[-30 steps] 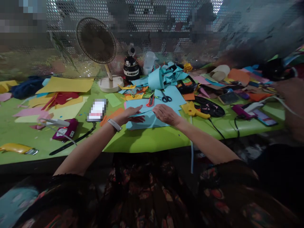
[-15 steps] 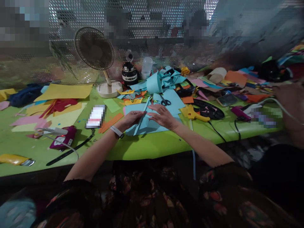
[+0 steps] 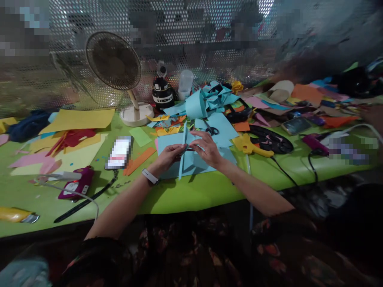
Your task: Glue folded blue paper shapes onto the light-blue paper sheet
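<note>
A narrow folded strip of light blue paper [image 3: 181, 169] stands nearly upright between my hands. My left hand [image 3: 171, 156] pinches it near the middle. From the other side, my right hand [image 3: 208, 150] brings its thumb and a finger together at the strip, while its other fingers stay loosely curved. Under both hands lie light blue paper sheets [image 3: 167, 140]. Black-handled scissors [image 3: 212, 130] rest on the paper just beyond my right hand.
A yellow glue gun [image 3: 253, 148] lies right, near a black tray [image 3: 271, 139]. Behind are crumpled blue paper [image 3: 214, 99], a black bottle [image 3: 163, 95] and a fan [image 3: 115, 61]. Leftward lie a phone [image 3: 119, 152], a purple device [image 3: 77, 185] and a yellow cutter [image 3: 14, 214].
The blue strip has turned from slanted to almost upright. My right hand's fingers have closed in from apart to the strip. The whole view has shifted slightly.
</note>
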Motion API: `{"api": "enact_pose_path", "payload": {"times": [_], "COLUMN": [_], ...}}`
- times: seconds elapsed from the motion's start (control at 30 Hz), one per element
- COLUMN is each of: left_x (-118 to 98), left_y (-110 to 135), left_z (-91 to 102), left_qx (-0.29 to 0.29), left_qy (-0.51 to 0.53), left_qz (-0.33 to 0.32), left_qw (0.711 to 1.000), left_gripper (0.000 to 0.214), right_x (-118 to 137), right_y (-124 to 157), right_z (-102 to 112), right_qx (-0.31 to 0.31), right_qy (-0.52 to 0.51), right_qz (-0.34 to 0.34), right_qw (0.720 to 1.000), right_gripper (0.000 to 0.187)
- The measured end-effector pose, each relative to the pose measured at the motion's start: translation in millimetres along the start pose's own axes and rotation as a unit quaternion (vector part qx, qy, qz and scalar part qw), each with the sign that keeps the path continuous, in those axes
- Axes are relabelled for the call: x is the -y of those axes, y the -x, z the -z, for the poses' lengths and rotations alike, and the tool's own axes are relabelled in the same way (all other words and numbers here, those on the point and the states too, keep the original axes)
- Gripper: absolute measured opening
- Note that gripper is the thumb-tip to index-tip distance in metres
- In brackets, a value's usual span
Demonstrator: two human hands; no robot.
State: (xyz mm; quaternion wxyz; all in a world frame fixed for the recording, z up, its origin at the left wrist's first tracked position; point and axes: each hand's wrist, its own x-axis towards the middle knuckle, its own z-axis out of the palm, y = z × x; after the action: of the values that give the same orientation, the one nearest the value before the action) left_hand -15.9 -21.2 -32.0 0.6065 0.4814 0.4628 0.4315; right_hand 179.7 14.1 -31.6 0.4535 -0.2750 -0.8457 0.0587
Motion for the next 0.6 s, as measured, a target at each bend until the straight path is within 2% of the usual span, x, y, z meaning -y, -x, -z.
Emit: {"api": "enact_pose_path", "payload": {"times": [0.1, 0.23, 0.47, 0.6], "left_x": [0, 0, 3, 9], "left_y": [3, 5, 5, 5], "left_z": [-2.8, -5.1, -9.9, -13.4], "left_qx": [0.016, 0.038, 0.023, 0.017], "left_qy": [0.048, 0.064, 0.081, 0.073], "left_qz": [0.005, 0.007, 0.000, -0.007], "left_qw": [0.999, 0.997, 0.996, 0.997], "left_gripper": [0.038, 0.035, 0.032, 0.032], "right_x": [0, -1, -3, -2], "right_y": [0, -1, -1, 0], "right_z": [1, 3, 7, 6], "right_qx": [-0.010, -0.013, 0.006, -0.008], "right_qy": [-0.029, -0.094, -0.125, -0.154], "right_qz": [-0.024, -0.046, -0.078, -0.141], "right_qw": [0.999, 0.994, 0.989, 0.978], "right_gripper": [0.018, 0.018, 0.021, 0.024]}}
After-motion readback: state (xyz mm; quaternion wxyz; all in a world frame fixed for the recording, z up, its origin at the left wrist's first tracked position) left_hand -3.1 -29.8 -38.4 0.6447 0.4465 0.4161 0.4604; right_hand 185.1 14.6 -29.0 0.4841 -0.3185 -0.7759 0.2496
